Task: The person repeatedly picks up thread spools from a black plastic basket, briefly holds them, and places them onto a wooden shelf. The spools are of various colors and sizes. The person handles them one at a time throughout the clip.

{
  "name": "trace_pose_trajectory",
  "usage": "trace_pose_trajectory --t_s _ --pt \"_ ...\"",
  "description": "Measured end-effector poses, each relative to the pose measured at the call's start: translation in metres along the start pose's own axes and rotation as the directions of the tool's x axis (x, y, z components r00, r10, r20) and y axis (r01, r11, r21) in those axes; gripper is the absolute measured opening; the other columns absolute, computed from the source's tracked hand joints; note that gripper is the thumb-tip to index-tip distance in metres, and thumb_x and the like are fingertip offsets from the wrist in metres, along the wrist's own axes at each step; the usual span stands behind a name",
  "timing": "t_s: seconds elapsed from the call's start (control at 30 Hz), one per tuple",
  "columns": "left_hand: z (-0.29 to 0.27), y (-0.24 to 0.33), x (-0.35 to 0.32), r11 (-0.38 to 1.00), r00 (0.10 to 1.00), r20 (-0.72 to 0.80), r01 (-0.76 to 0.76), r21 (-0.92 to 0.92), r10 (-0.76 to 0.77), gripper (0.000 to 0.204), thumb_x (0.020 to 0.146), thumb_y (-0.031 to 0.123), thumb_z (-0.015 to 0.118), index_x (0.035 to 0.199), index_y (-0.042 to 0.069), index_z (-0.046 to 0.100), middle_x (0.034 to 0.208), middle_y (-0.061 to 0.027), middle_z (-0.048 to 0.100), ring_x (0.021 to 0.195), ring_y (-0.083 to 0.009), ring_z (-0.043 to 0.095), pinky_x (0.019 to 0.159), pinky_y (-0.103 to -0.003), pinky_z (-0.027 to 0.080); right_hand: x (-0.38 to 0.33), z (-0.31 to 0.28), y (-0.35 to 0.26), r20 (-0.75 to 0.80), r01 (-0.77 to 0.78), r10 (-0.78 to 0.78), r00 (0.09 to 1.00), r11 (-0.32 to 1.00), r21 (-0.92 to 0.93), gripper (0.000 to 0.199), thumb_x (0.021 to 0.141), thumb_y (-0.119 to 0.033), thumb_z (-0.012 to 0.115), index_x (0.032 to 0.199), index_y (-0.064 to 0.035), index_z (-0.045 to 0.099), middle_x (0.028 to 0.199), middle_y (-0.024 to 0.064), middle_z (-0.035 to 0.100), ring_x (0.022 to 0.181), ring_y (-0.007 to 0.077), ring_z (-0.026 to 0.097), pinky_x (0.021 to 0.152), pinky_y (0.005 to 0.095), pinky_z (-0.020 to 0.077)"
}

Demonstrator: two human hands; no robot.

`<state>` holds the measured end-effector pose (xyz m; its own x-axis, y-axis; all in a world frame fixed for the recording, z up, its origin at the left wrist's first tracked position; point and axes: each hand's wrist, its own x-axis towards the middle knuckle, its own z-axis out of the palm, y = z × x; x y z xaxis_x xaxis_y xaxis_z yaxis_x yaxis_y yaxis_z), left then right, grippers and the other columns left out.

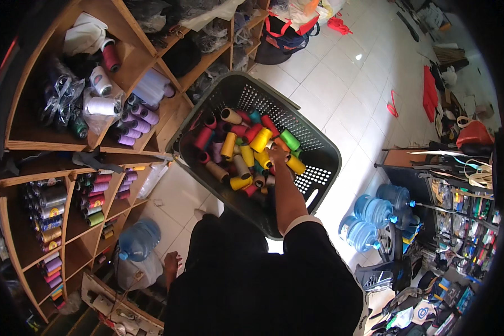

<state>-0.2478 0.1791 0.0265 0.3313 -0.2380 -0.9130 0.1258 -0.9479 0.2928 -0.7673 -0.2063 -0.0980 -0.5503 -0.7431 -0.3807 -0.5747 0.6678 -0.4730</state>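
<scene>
A dark green plastic basket [325, 148] with perforated sides holds a heap of thread cones in yellow, red, green, tan and other colours. My right hand [278, 154] reaches down into it, its fingers closed at a yellow thread cone [263, 159] and partly hidden among the pile. Right beside that hand lie another yellow cone [261, 139], a green cone [289, 140] and a third yellow one [295, 164]. At my left side hangs my left hand [172, 263], empty, its fingers loosely bent and apart, near a blue water jug [139, 239].
Wooden shelves [151, 53] with many thread cones stand along the left, close to the basket. Several blue water jugs [373, 211] are on the tiled floor [341, 84] to the right. Bags [288, 33] lie at the far side, and crowded racks [465, 218] line the right.
</scene>
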Motion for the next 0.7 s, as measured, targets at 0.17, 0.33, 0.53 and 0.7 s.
trace_pose_trajectory --t_s 0.17,0.33,0.53,0.7 --pt "0.012 0.019 -0.013 0.980 0.977 -0.099 -0.196 -0.035 0.192 0.023 0.088 0.027 0.057 0.097 0.006 0.057 0.085 -0.0074 0.062 0.075 -0.0184 0.064 0.058 -0.034 0.051 -0.035 -0.016 -0.017 -0.083 0.062 -0.037 0.996 0.946 0.319 0.028 0.069 -0.026 0.080 0.074 -0.0037 0.063 0.088 0.0154 0.061 0.081 0.0282 0.060 0.075 0.0390 0.0471" --pt "0.029 0.079 -0.014 0.906 0.902 -0.095 -0.423 0.005 0.421 0.019 0.090 0.024 0.059 0.093 0.005 0.060 0.078 -0.0044 0.063 0.071 -0.0137 0.062 0.055 -0.026 0.048 -0.086 -0.056 -0.028 -0.368 0.010 0.167 0.915 0.900 0.435 0.037 0.073 -0.015 0.076 0.098 -0.0029 0.052 0.091 0.0163 0.057 0.080 0.0248 0.059 0.075 0.0353 0.0481" --pt "0.085 0.217 -0.103 0.703 0.700 0.116 -0.711 0.018 0.704 0.018 0.094 0.019 0.057 0.101 0.003 0.062 0.092 -0.0051 0.065 0.084 -0.0122 0.062 0.068 -0.025 0.049 -0.166 -0.121 -0.069 0.323 -0.310 -0.003 0.946 0.271 0.911 0.039 0.086 -0.009 0.066 0.117 -0.0030 0.043 0.107 0.0093 0.055 0.092 0.0189 0.059 0.077 0.0296 0.0495" --pt "0.130 0.289 -0.184 0.627 0.532 0.380 -0.755 -0.192 0.757 0.034 0.095 0.024 0.057 0.122 0.005 0.055 0.113 -0.0092 0.062 0.106 -0.0190 0.059 0.086 -0.032 0.047 -0.267 -0.176 -0.166 0.471 -0.488 -0.351 0.810 0.044 0.872 0.039 0.083 -0.006 0.067 0.115 -0.0054 0.044 0.109 0.0069 0.052 0.100 0.0175 0.057 0.087 0.0300 0.0480"
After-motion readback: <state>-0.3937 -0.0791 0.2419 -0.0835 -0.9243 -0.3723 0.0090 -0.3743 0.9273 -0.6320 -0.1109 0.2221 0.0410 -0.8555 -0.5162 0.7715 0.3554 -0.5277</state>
